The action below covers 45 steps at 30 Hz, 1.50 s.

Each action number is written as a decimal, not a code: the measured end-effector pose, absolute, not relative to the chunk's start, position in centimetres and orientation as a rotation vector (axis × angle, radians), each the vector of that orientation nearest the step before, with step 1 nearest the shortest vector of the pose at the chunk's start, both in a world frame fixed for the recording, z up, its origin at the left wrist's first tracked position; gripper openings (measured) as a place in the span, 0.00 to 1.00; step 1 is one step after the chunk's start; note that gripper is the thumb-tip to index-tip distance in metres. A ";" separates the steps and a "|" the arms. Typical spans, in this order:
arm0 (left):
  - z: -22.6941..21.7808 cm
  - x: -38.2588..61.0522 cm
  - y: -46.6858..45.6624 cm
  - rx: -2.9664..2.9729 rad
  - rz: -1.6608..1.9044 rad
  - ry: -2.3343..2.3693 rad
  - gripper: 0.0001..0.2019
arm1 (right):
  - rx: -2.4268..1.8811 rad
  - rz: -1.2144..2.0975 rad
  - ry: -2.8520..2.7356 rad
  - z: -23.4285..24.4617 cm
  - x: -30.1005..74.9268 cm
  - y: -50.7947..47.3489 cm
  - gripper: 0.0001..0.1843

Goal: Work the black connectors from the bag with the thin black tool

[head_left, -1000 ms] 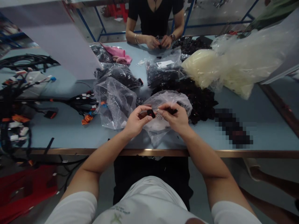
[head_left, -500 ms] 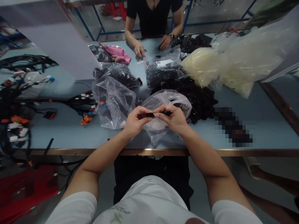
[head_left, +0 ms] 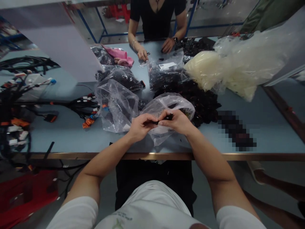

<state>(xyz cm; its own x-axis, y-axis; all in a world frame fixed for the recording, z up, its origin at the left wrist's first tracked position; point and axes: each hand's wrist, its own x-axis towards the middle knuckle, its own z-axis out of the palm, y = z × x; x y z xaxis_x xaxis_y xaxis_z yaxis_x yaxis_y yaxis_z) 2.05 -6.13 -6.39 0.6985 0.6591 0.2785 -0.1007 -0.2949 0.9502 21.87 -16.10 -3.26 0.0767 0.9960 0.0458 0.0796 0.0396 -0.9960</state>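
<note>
My left hand (head_left: 142, 126) pinches a small black part (head_left: 154, 122) between thumb and fingers. Fingertip to fingertip with it, my right hand (head_left: 175, 121) is closed on a black piece (head_left: 169, 116) that shows above its fingers. Whether the two pieces are joined I cannot make out, since the fingers cover most of them. Beneath both hands lies an open clear plastic bag (head_left: 157, 136) with small pieces inside. Behind the right hand spreads a heap of black plastic parts (head_left: 205, 105). Another crumpled clear bag (head_left: 116, 108) lies left of my left hand.
Wire harnesses with orange and white connectors (head_left: 88, 122) lie on the left. A bag of cream-coloured parts (head_left: 205, 68) rests at the back right. Across the table (head_left: 78, 143), a co-worker's hands (head_left: 143, 54) handle small parts. A pixelated dark object (head_left: 238, 130) is at right.
Both hands have come slightly nearer to me, still fingertip to fingertip. The black piece at my right hand now stands higher above the fingers. The bags and heap look unchanged.
</note>
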 end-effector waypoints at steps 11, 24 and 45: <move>-6.3 2.5 -6.6 1.440 0.755 0.481 0.21 | -1.419 0.894 -1.214 -3.6 22.9 -15.8 0.21; -6.2 1.4 -5.7 1.823 0.851 0.499 0.16 | -2.032 0.274 -1.962 -6.0 23.5 -15.1 0.17; -7.6 1.3 -5.7 1.936 0.843 0.566 0.13 | -2.054 0.206 -2.130 -6.3 23.2 -15.2 0.18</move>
<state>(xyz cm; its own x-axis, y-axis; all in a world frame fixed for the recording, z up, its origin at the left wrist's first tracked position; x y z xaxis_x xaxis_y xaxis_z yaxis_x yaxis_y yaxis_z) 1.33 -5.73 -7.65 0.6595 0.6768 0.3271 0.0468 -0.4712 0.8808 23.23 -15.23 -6.26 -0.0329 0.9990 0.0301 0.9748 0.0388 -0.2198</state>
